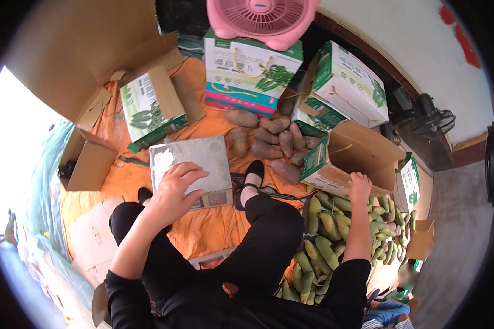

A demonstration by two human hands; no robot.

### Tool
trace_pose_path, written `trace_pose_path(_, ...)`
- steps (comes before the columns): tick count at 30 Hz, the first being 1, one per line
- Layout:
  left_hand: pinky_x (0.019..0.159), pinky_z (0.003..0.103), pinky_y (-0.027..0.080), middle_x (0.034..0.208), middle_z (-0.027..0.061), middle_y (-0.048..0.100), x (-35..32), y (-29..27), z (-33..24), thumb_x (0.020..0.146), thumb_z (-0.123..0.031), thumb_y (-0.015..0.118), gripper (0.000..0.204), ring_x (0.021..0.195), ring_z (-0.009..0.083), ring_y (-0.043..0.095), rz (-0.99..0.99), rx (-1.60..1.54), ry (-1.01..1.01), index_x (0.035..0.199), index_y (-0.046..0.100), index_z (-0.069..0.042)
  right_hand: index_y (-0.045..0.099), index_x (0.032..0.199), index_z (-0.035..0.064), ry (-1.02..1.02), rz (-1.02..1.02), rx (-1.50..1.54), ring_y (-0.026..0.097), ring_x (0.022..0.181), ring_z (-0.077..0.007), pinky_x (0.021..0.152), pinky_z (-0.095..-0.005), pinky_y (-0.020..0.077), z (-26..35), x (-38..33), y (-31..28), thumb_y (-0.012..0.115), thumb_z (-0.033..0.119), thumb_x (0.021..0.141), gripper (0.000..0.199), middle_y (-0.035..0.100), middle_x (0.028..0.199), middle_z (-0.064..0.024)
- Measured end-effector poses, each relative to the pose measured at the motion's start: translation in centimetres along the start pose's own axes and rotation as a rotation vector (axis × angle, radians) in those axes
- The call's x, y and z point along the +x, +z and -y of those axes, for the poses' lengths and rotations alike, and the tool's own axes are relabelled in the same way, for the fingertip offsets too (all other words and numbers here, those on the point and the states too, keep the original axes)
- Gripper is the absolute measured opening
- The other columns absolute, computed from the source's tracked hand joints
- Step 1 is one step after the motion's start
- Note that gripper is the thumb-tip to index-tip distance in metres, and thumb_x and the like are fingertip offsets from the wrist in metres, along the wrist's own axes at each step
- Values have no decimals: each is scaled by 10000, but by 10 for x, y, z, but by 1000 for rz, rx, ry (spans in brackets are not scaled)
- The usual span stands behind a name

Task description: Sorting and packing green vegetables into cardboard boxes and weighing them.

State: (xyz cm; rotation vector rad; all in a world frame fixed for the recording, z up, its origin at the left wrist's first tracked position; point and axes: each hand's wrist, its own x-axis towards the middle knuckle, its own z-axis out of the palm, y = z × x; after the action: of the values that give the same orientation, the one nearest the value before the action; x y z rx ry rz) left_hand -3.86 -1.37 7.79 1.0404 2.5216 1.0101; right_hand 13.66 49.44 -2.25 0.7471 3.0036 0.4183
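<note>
Orange floor sheet (203, 238), white wall (389, 22) at right: metal-topped scale (217, 164), left hand (178, 187) spread over it. Open carton (368, 148), right of scale, beside green vegetables (325, 225); right hand (360, 186) curled at near edge, grip indeterminable. Pink fan (260, 16) atop boxes (252, 66).

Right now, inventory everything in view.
large fan: 1, pink, on carton
small fan: 1, black, right
printed cartons: several, green-white, around sheet
flat box: 1, teal-pink, under carton
plain boxes: several, brown, left and right
scale: 1, silver-topped, centre
sheet: 1, orange, floor
tubers: over ten, brown, far centre
vegetables: many, green, right
plastic: some, bluish, left
shoes: 2, black, near scale
left hand: 1, bare, over scale
right hand: 1, bare, at open carton
</note>
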Motion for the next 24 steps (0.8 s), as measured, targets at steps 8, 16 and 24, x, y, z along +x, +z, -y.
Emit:
trace_pose_path(8, 997, 415, 394, 1205, 129, 539, -13, 6, 9, 755, -84, 683, 426, 1167, 323, 488, -28, 40, 39, 1170, 591, -64, 541, 946, 38, -85, -33, 428, 565, 911, -353, 762, -426, 456, 73, -6, -72, 645, 117, 790, 204, 579, 955, -131)
trace_pose_path(16, 1006, 428, 396, 1219, 140, 542, -48, -3, 13, 746, -45, 671, 456, 1212, 343, 463, -257, 13, -71, 1190, 570, -45, 517, 915, 12, -537, -139, 703, 557, 865, -378, 691, -419, 453, 238, 11, -169, 602, 126, 828, 166, 550, 890, -168)
trace_pose_path(24, 1042, 484, 354, 1296, 146, 481, -71, 8, 13, 706, 14, 653, 589, 1276, 400, 385, -436, 155, -101, 1271, 509, -65, 606, 863, 91, -986, -148, 629, 616, 809, -269, 676, -399, 520, 412, -22, -161, 589, 134, 781, 94, 612, 887, -78)
